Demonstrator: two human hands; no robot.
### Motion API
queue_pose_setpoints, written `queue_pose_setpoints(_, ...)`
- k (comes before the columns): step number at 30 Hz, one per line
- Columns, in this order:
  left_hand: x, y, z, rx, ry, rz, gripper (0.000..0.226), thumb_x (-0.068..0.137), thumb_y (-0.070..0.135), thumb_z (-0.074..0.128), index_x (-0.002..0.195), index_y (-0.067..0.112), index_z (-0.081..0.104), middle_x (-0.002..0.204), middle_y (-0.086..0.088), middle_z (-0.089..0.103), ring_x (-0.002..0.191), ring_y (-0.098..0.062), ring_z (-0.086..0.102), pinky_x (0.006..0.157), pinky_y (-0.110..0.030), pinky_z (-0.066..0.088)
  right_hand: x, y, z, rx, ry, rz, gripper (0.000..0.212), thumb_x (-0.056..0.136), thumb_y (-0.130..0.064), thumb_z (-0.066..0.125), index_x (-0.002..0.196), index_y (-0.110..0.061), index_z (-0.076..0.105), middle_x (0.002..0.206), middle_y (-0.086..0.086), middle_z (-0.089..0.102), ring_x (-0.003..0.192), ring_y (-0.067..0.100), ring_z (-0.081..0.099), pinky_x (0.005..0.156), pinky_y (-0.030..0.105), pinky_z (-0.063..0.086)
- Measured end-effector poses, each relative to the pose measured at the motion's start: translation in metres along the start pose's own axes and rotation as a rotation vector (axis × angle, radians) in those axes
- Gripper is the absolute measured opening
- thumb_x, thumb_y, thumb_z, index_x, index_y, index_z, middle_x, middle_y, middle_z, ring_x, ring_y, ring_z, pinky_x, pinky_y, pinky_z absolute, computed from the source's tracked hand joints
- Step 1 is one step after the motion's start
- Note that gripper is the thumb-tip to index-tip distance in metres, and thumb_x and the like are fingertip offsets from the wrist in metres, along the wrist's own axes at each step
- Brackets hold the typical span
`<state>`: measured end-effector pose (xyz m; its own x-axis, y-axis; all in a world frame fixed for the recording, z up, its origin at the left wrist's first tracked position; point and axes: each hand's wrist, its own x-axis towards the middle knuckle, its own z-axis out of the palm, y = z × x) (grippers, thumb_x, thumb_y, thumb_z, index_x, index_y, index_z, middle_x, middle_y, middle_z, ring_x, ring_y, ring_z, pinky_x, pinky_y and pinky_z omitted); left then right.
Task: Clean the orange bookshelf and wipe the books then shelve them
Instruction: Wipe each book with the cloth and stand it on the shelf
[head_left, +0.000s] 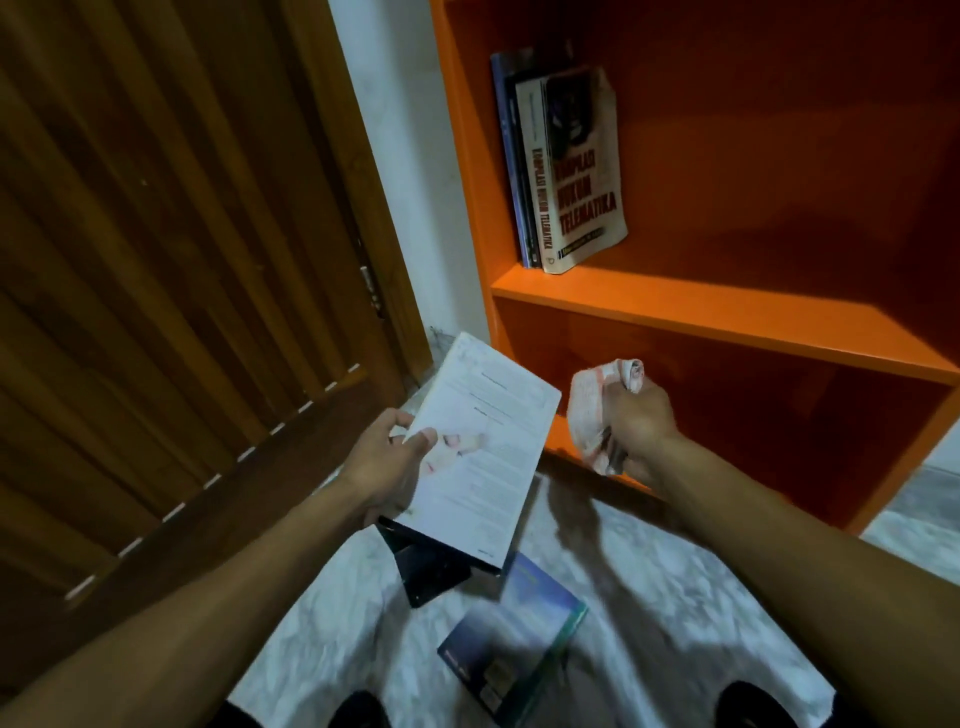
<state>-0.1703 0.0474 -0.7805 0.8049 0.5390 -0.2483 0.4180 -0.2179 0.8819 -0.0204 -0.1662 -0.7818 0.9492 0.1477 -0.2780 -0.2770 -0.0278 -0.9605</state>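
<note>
**Now: wiping a white book beside the orange shelf**

Head view: The left hand (387, 457) holds a white book (480, 447) by its left edge, thumb curled over the cover and fingers underneath, the book tilted up in front of the bookshelf (727, 322). The right hand (631, 421) is closed round a bunched white cloth (592, 410), just beside the book's right edge but not touching it. So each grip is pinching something: the left the book, the right the cloth.

About 3 books (563, 166) already stand at the left end of the upper shelf, leaning on the side wall. On the pale floor (649, 597) below the hands lie a blue book (519, 639) and a black book (431, 566), the latter partly hidden under the white one. A wooden door (182, 234) stands to the left.

The step in hand looks like wiping this book. To do it well, keep the left thumb firm near the edge so the cover stays flat, and sweep the cloth across from the free side toward the thumb. Then turn the book for the back and edges, and stand it upright against the shelved ones. 2 books on the floor seem to remain.
</note>
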Motion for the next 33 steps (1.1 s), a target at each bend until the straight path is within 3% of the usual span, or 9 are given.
queue_pose_setpoints(4,-0.016,0.018,-0.013,-0.148,0.002,0.04,0.016,0.097,0.034,0.06,0.101,0.019,0.057,0.099,-0.03,0.066,0.086,-0.05,0.062,0.07,-0.045,0.039,-0.005,-0.022,0.009,-0.088,0.097,-0.355,0.024,0.092,-0.061,0.045,0.097,-0.04,0.056,0.08,0.0,0.066,0.069,0.028,0.066,0.057,0.039,0.051)
queue_pose_setpoints(6,-0.024,0.025,-0.008,-0.209,-0.008,0.031,0.015,0.097,0.035,0.059,0.102,0.02,0.058,0.102,-0.028,0.069,0.094,-0.049,0.062,0.069,-0.046,0.039,-0.003,-0.032,0.014,-0.2,0.103,-0.559,0.021,0.096,-0.059,0.045,0.102,-0.041,0.054,0.091,-0.011,0.067,0.092,0.023,0.066,0.083,0.047,0.053)
queue_pose_setpoints(9,-0.03,0.035,0.01,-0.311,-0.057,0.028,0.019,0.1,0.031,0.055,0.111,0.016,0.054,0.102,-0.014,0.076,0.091,-0.04,0.073,0.08,-0.053,0.052,-0.001,-0.032,0.024,-0.457,0.007,-0.763,0.038,0.101,-0.021,0.047,0.139,-0.022,0.049,0.144,-0.001,0.052,0.143,0.02,0.035,0.123,0.047,0.01)
queue_pose_setpoints(13,-0.024,0.045,0.024,-0.443,-0.069,0.002,0.018,0.101,0.028,0.055,0.112,0.014,0.053,0.104,-0.013,0.076,0.091,-0.034,0.075,0.093,-0.059,0.053,-0.02,-0.009,0.031,-0.673,-0.111,-0.953,0.067,0.093,-0.014,0.041,0.156,-0.021,0.021,0.156,-0.014,0.015,0.141,-0.014,-0.011,0.121,0.032,-0.016)
queue_pose_setpoints(17,-0.008,0.042,0.014,-0.514,0.049,0.023,0.017,0.101,0.026,0.055,0.108,0.011,0.055,0.106,-0.015,0.074,0.087,-0.028,0.076,0.075,-0.043,0.062,-0.034,0.039,0.034,-0.79,-0.421,-1.107,0.057,0.103,-0.041,0.02,0.154,-0.017,0.029,0.161,0.003,0.027,0.152,0.011,0.011,0.124,0.048,0.002)
queue_pose_setpoints(24,0.001,0.032,-0.018,-0.554,0.21,0.002,0.014,0.1,0.025,0.057,0.104,0.012,0.058,0.108,-0.009,0.075,0.086,-0.023,0.077,0.095,-0.053,0.054,-0.06,0.073,0.031,-0.741,-0.775,-1.057,0.048,0.088,-0.019,0.036,0.132,-0.017,0.055,0.143,0.004,0.055,0.138,0.016,0.045,0.12,0.044,0.025)
queue_pose_setpoints(26,-0.003,0.029,-0.023,-0.522,0.218,-0.006,0.012,0.1,0.024,0.057,0.103,0.013,0.06,0.107,-0.007,0.075,0.084,-0.021,0.077,0.093,-0.051,0.056,-0.06,0.065,0.034,-0.628,-0.708,-0.984,0.034,0.091,-0.009,0.039,0.117,-0.018,0.059,0.116,-0.009,0.066,0.105,0.01,0.062,0.093,0.033,0.05)
queue_pose_setpoints(29,-0.008,0.021,-0.028,-0.397,0.208,-0.024,0.017,0.1,0.027,0.059,0.106,0.013,0.065,0.103,-0.004,0.077,0.086,-0.022,0.077,0.091,-0.051,0.056,-0.056,0.039,0.043,-0.313,-0.516,-0.709,0.028,0.1,-0.009,0.046,0.094,-0.034,0.055,0.071,-0.02,0.061,0.058,-0.004,0.057,0.05,0.01,0.042)
queue_pose_setpoints(33,-0.019,0.014,-0.021,-0.267,0.145,-0.01,0.02,0.101,0.029,0.057,0.109,0.013,0.065,0.101,-0.008,0.077,0.083,-0.023,0.076,0.077,-0.045,0.06,-0.032,0.001,0.047,0.061,-0.098,-0.383,0.011,0.103,-0.028,0.049,0.103,-0.028,0.06,0.095,0.004,0.07,0.087,0.024,0.069,0.076,0.049,0.057)
